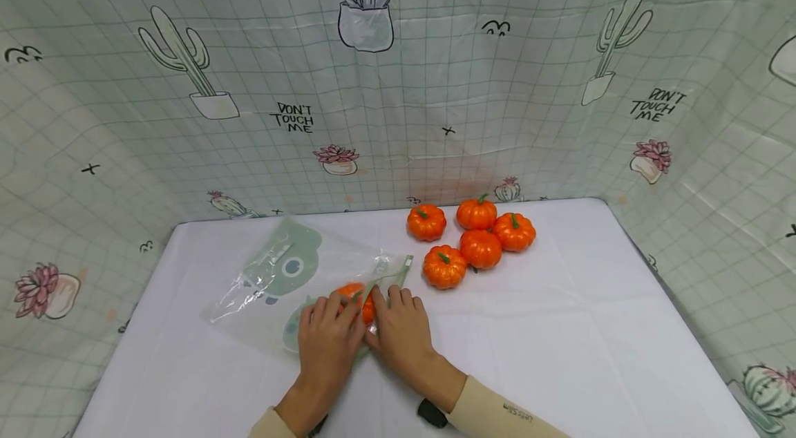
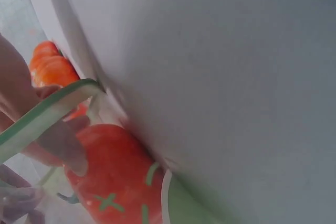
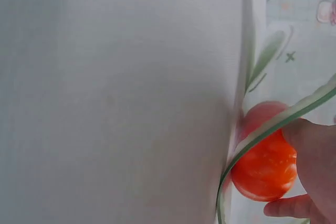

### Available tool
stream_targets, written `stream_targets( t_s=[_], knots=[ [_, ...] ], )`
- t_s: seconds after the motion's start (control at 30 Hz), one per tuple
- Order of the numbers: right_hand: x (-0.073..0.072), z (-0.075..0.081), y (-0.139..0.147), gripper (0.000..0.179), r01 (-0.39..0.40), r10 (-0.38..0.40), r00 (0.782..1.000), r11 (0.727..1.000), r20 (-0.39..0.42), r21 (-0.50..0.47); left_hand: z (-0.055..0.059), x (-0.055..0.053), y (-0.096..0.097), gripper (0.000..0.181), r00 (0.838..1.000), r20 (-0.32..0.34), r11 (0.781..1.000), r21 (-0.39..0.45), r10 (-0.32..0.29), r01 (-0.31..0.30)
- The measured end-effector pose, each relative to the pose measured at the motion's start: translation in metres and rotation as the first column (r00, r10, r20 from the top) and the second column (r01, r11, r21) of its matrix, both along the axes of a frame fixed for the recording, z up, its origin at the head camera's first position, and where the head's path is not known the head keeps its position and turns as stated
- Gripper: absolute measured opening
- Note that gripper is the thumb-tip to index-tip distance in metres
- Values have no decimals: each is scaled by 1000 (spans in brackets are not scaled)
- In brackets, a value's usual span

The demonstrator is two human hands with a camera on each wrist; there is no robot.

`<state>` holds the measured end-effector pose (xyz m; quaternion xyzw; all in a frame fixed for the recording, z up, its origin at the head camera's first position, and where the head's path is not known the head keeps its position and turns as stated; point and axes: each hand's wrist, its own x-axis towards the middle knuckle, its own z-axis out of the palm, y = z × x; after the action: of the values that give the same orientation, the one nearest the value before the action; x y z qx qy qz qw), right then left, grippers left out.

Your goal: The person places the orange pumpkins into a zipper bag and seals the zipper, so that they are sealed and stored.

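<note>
A small orange pumpkin (image 1: 368, 312) sits at the mouth of a clear plastic bag (image 1: 348, 265) with green cartoon prints. The bag lies flat to the left. My left hand (image 1: 329, 338) grips the bag near the mouth, its fingers over the pumpkin's near left side. From the right, my right hand (image 1: 404, 334) holds the pumpkin between thumb and fingers beside the bag's green rim (image 3: 273, 124). In the right wrist view, part of the pumpkin (image 3: 265, 169) shows brightly outside the film, the rest paler behind it. Film blurs some fingertips (image 2: 65, 148) in the left wrist view.
Several more orange pumpkins (image 1: 480, 249) stand in a group beyond and right of the hands. A white cloth (image 1: 560, 341) covers the table, whose back edge meets a printed curtain (image 1: 435, 65). A small black object (image 1: 432, 413) lies by the right forearm.
</note>
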<state>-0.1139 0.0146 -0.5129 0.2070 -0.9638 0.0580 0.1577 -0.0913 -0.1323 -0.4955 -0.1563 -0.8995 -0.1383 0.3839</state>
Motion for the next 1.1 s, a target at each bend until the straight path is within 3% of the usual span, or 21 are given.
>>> stream_targets(
  t_s=[0.23, 0.53, 0.67, 0.83, 0.97, 1.1],
  knots=[
    [-1, 11, 25, 66, 43, -33, 995, 994, 96, -102, 0, -4, 5, 17, 1000, 24, 1000, -2, 11, -11],
    [-15, 26, 72, 61, 94, -99, 995, 958, -4, -271, -2, -5, 7, 16, 999, 33, 1000, 4, 10, -10],
    [-26, 25, 90, 68, 138, -147, 989, 950, -14, -280, -3, -5, 9, 17, 998, 54, 1000, -2, 11, -11],
    [-36, 20, 105, 77, 188, -185, 982, 949, 36, -252, -3, -3, 9, 14, 996, 84, 1000, -19, 3, -1],
    [-40, 16, 110, 83, 210, -196, 977, 951, 83, -227, -4, -2, 7, 5, 997, 80, 1000, -14, -17, 18],
    [-43, 12, 111, 85, 206, -189, 977, 954, 95, -220, -4, 0, 6, 11, 996, 83, 1000, -8, -20, 21]
  ],
)
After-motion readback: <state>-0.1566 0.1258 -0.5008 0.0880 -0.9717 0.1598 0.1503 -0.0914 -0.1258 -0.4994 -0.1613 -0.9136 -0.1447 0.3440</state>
